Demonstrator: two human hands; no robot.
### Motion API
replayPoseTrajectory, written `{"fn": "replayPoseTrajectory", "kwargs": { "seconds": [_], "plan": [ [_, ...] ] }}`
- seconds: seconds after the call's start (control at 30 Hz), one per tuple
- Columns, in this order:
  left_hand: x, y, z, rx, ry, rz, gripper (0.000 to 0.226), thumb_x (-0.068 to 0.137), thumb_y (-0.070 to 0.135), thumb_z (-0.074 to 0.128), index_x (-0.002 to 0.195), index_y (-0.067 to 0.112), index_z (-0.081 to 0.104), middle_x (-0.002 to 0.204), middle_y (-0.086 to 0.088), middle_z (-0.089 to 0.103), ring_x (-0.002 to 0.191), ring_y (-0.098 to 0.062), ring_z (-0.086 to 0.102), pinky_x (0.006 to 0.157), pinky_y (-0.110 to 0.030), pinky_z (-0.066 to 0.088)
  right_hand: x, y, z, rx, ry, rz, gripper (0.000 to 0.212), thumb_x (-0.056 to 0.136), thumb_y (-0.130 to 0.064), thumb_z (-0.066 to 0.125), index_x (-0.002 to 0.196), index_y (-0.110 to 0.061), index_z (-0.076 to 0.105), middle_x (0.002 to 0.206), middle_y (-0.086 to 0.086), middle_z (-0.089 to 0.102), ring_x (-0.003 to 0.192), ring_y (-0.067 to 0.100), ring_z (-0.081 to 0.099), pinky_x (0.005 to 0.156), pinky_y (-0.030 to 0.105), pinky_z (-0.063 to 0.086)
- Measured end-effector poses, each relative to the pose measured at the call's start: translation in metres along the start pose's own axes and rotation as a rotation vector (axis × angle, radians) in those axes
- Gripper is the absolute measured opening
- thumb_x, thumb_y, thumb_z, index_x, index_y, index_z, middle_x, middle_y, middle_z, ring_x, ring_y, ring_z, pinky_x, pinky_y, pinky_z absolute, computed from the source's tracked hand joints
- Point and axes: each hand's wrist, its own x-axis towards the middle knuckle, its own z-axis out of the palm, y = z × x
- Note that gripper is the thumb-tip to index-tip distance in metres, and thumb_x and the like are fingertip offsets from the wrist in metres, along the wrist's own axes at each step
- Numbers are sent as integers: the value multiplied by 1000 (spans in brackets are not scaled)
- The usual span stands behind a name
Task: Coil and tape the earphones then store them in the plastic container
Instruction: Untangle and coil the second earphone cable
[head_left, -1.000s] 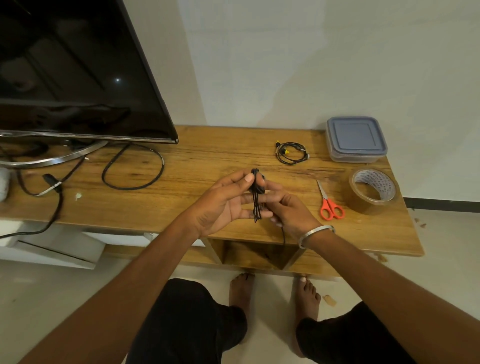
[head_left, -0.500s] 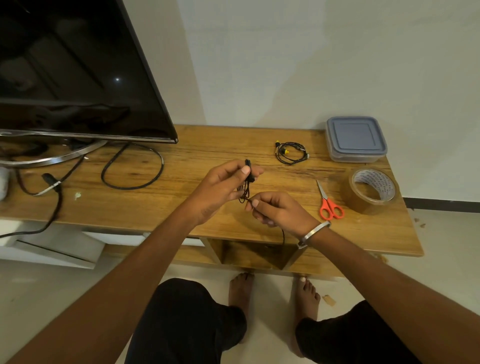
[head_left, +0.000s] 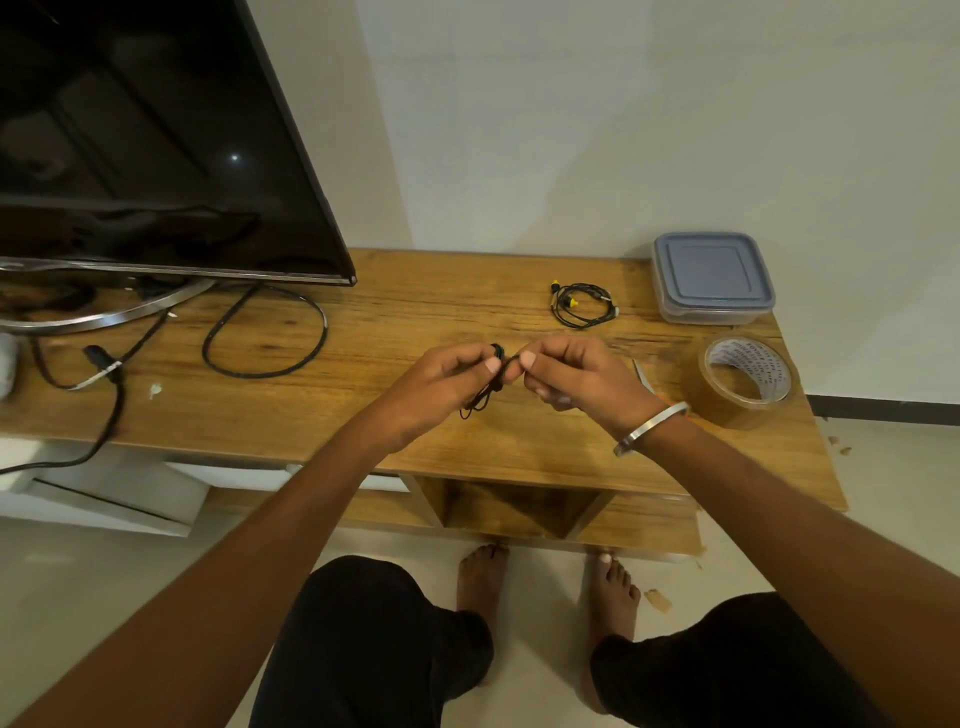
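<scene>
Your left hand (head_left: 441, 382) and right hand (head_left: 576, 376) are both pinching a thin black earphone cable (head_left: 491, 382) above the wooden worktop (head_left: 415, 322). A lidded clear plastic container (head_left: 711, 278) is sitting at the far right, behind a brown tape roll (head_left: 745, 382).

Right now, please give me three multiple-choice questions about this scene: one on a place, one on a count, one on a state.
1. Where is the tape roll?
A. on the container
B. on the table, in front of the container
C. on the floor

2. How many earphone sets are visible?
A. one
B. two
C. four

3. The plastic container is:
A. lidded
B. open
C. overturned

Key: 1 B, it sits on the table. 2 B, black earphones pinched by left hand and right hand, second earphones lying behind. 3 A, blue lid on.
</scene>
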Motion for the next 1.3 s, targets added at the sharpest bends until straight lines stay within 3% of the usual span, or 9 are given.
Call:
{"fn": "replayPoseTrajectory", "kwargs": {
  "seconds": [0.07, 0.23, 0.4, 0.6, 0.77, 0.97, 1.1, 1.2, 1.3],
  "plan": [
    [-1, 1, 0, -42, -38, -31, 21, 100, 27, 51, 91, 29, 70, 98, 3, 64, 100, -22, 55, 93, -46, 45, 0, -2, -1, -28, 23, -5, 26, 97, -14, 48, 92, 5, 66, 59, 4, 45, 46, 7, 33, 44, 20, 22],
    [0, 4, 1, -86, -125, -114, 24, 102, 21, 45, 88, 19, 64, 105, 1, 68, 119, -23, 60, 100, -55, 47, 2, -6, -1, -188, 147, -53, 22, 94, -13, 55, 87, 5, 65, 50, -14, 55, 45, -1, 44, 46, 10, 33],
    [-3, 8, -1, -102, -259, -169, 24, 93, 38, 49, 83, 28, 67, 118, -1, 70, 121, -21, 60, 99, -56, 48, 7, -2, -3, -201, 208, -63, 19, 86, -12, 65, 87, 7, 66, 50, -12, 52, 46, -2, 45, 47, 7, 35],
    [-3, 5, -2, -285, -311, -172, 25, 96, 30, 45, 96, 9, 58, 127, -18, 64, 126, -35, 55, 101, -68, 39, 8, 7, -6, -117, 232, -30, 15, 86, -12, 65, 89, 3, 65, 55, -8, 52, 44, -1, 43, 45, 10, 34],
    [-3, 12, 0, -434, -267, -95, 22, 97, 25, 43, 89, 8, 54, 126, -27, 60, 125, -40, 55, 98, -68, 41, 8, 23, -5, -51, 233, -29, 11, 92, -12, 56, 86, -9, 65, 56, -8, 51, 43, 3, 36, 42, 17, 30],
    [-2, 25, 4, -586, -218, 0, 22, 99, 24, 40, 88, 10, 53, 132, -35, 49, 127, -47, 49, 98, -70, 41, 3, 40, 3, -37, 178, -1, 29, 98, -8, 46, 106, -24, 69, 72, 22, 53, 49, 12, 38, 45, 23, 32],
    [1, 28, 5, -561, -121, 63, 25, 103, 22, 36, 91, 10, 54, 132, -28, 54, 127, -39, 53, 101, -63, 41, -2, 46, 13, -87, 119, 32, 20, 98, -10, 47, 100, -9, 67, 57, -9, 53, 48, 6, 41, 45, 20, 35],
    [2, 24, 6, -532, -34, 77, 26, 104, 21, 34, 92, 11, 55, 133, -24, 57, 127, -33, 55, 103, -61, 41, -2, 46, 19, -90, 109, 36, 23, 98, -9, 46, 103, 4, 64, 55, -12, 53, 47, 6, 41, 45, 19, 36],
    [1, 17, 8, -528, 25, 101, 24, 104, 22, 34, 94, 11, 54, 136, -23, 55, 130, -30, 52, 106, -60, 39, -2, 38, 23, -49, 93, 34, 22, 98, -10, 46, 103, -3, 66, 62, -5, 55, 49, 9, 44, 45, 21, 38]
  ]
}}
